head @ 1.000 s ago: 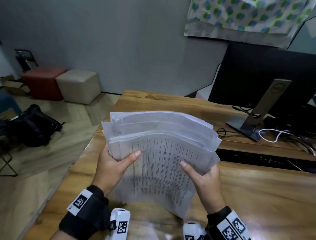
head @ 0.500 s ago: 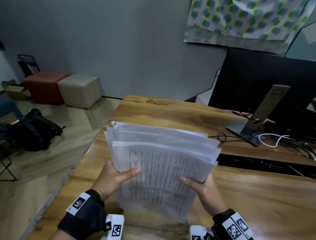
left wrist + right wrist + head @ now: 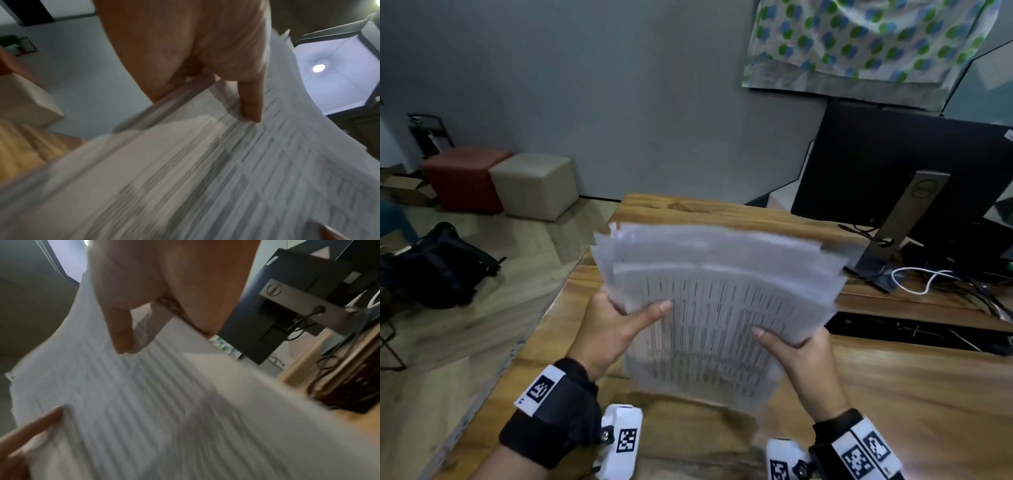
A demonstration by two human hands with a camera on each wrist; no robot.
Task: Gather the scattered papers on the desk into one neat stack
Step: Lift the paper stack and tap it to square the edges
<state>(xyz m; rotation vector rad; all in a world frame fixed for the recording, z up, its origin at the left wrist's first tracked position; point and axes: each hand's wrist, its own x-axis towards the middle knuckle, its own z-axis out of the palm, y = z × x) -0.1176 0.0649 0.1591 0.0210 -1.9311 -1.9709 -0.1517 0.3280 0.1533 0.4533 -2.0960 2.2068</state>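
Note:
A thick bundle of white printed papers stands nearly upright, its lower edge close over the wooden desk; its top edges are fanned and uneven. My left hand grips the bundle's left side, thumb across the front sheet. My right hand grips its right side the same way. In the left wrist view the thumb lies on the blurred papers. The right wrist view shows my right thumb on the papers and the left thumb tip at lower left. The fingers behind the bundle are hidden.
A black monitor on a grey stand sits at the desk's right rear, with cables and a dark keyboard tray beside it. Left of the desk, on the floor, are a black bag and two cube stools.
The bundle dropped toward the desk half a second ago and has since come up a little; both hands keep their hold on its sides.

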